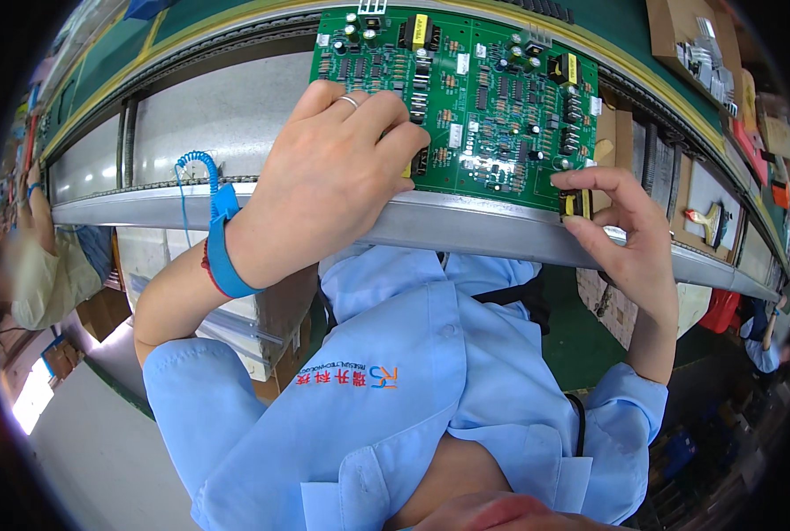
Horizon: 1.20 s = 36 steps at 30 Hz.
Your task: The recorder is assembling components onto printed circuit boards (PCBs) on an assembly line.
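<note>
A green circuit board panel (452,180), crowded with small components, spans the rails in front of me. My left hand (337,159) lies over its near left part with curled fingers. Thumb and index finger close around a black-and-yellow transformer (420,162), mostly hidden by the hand. At the near right corner, my right hand (629,226) pinches another black-and-yellow transformer (577,204) between thumb and fingertip, at the board's edge. Two similar transformers, a left one (420,32) and a right one (565,68), stand along the far side. A blue wrist strap (222,257) with a coiled cord circles my left wrist.
A metal rail (483,221) runs along the near side of the conveyor. At the far right stands a cardboard box (674,40) of metal parts. A yellow-handled brush (709,219) lies right of my right hand. Another person's arm (41,208) shows at far left.
</note>
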### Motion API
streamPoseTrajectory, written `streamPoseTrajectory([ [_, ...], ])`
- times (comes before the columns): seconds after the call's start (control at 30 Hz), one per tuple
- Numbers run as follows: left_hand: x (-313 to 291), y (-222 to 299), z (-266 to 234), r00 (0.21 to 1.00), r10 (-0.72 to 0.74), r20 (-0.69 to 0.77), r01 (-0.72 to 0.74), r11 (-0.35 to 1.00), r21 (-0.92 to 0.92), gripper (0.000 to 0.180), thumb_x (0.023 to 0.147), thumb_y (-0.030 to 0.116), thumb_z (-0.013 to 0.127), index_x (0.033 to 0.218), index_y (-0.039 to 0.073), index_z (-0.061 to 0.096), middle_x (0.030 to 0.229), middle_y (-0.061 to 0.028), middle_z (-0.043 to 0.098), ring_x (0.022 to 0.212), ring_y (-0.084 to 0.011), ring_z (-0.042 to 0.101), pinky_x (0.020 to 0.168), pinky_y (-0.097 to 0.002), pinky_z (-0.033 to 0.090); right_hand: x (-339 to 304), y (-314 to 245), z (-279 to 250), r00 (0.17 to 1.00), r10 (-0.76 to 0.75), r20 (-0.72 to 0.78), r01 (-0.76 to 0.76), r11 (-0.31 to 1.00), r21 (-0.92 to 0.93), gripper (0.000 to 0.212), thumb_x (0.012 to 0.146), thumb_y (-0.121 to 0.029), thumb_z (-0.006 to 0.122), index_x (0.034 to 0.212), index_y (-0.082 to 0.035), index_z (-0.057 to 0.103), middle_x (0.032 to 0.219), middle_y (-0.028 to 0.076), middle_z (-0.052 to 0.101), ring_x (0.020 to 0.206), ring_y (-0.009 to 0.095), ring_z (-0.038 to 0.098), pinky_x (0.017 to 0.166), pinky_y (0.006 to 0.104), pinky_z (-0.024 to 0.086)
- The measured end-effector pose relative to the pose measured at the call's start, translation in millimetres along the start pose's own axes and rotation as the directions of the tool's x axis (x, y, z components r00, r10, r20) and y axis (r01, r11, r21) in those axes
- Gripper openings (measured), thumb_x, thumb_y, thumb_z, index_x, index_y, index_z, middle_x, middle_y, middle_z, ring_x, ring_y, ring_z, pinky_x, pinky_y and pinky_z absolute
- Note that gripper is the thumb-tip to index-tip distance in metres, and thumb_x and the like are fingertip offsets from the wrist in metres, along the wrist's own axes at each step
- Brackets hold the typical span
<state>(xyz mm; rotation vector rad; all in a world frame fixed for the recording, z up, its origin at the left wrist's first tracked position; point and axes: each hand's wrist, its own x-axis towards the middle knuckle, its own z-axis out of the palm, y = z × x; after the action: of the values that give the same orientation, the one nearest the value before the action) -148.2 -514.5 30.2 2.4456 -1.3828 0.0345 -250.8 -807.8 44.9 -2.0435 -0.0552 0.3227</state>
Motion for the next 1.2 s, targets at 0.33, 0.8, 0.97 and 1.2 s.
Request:
streamPoseTrajectory([
  [0.33, 0.7, -1.1, 1.3, 1.000, 0.006, -0.012, -0.006, 1.000, -0.005, 0.045, 0.065, 0.014, 0.082, 0.107, 0.008, 0.066, 0.101, -0.0062, 0.060, 0.091, -0.0244, 0.060, 0.086, -0.0384, 0.040, 2.5, 11.1, 39.2, 0.937, -0.259, -0.235, 0.150, 0.904, -0.401, 0.034, 0.081, -0.001, 0.075, 0.112, -0.006, 0.061, 0.111, 0.011, 0.059, 0.094, 0.027, 0.066, 0.071, 0.0328, 0.058],
  [0.8, -4.1, -5.5, 4.4, 1.000, -0.011, -0.004, 0.010, 0.997, -0.079, 0.042, 0.069, 0.013, 0.081, 0.108, 0.008, 0.066, 0.102, -0.0058, 0.061, 0.090, -0.0235, 0.060, 0.085, -0.0380, 0.040, 0.6, 16.2, 49.6, 0.834, -0.480, -0.272, 0.200, 0.722, -0.663, 0.031, 0.078, 0.005, 0.072, 0.108, -0.001, 0.065, 0.111, 0.014, 0.067, 0.099, 0.031, 0.066, 0.083, 0.0369, 0.054],
  [0.97, -5.3, -6.5, 0.8, 1.000, -0.020, -0.013, 0.019, 0.996, -0.084, 0.043, 0.069, 0.014, 0.081, 0.109, 0.008, 0.067, 0.101, -0.0060, 0.062, 0.089, -0.0248, 0.060, 0.084, -0.0378, 0.040, 3.3, 14.3, 48.9, 0.840, -0.482, -0.249, 0.205, 0.707, -0.677, 0.032, 0.078, 0.005, 0.072, 0.109, -0.001, 0.065, 0.110, 0.014, 0.067, 0.098, 0.031, 0.066, 0.082, 0.0367, 0.054],
  [1.2, -15.2, -44.5, -40.1, 0.952, -0.212, -0.221, 0.173, 0.968, -0.182, 0.038, 0.075, 0.015, 0.080, 0.112, 0.007, 0.070, 0.100, -0.0053, 0.068, 0.082, -0.0177, 0.058, 0.074, -0.0303, 0.043, 0.5, 13.2, 32.2, 0.877, -0.446, -0.181, 0.204, 0.686, -0.698, 0.031, 0.077, 0.003, 0.074, 0.106, -0.003, 0.069, 0.109, 0.013, 0.070, 0.099, 0.028, 0.068, 0.082, 0.0357, 0.056],
])
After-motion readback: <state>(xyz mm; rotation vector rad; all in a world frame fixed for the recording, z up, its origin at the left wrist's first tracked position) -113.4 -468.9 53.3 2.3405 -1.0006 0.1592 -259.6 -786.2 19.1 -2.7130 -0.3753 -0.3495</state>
